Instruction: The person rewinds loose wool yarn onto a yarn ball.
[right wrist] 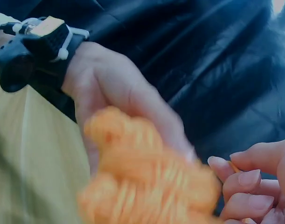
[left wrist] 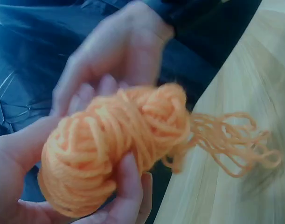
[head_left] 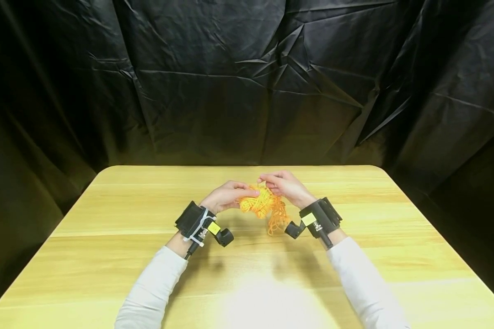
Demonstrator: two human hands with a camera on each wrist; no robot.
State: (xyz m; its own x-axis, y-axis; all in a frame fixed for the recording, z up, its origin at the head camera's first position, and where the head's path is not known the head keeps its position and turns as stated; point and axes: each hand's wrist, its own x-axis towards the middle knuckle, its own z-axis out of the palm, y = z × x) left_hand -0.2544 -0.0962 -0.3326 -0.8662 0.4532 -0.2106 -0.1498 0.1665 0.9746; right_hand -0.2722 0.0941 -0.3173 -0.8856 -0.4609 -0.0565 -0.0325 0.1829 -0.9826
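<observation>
A bundle of orange-yellow yarn (head_left: pixel 260 203), wound thick and lumpy, is held up over the table. My left hand (head_left: pixel 227 195) grips it, thumb on one side and fingers curled round the other, as the left wrist view shows. Just beyond the bundle, my right hand (head_left: pixel 286 186) pinches a strand of the yarn (right wrist: pixel 234 166) between thumb and forefinger. Loose loops of yarn (left wrist: pixel 226 140) hang from the end of the bundle on the right hand's side.
The light wooden table (head_left: pixel 107 256) spreads beneath both hands. Behind it hangs a creased black curtain (head_left: pixel 206 109). Each wrist wears a black strap with a small camera, the left camera (head_left: pixel 224 237) and the right camera (head_left: pixel 294 230) both jutting inward.
</observation>
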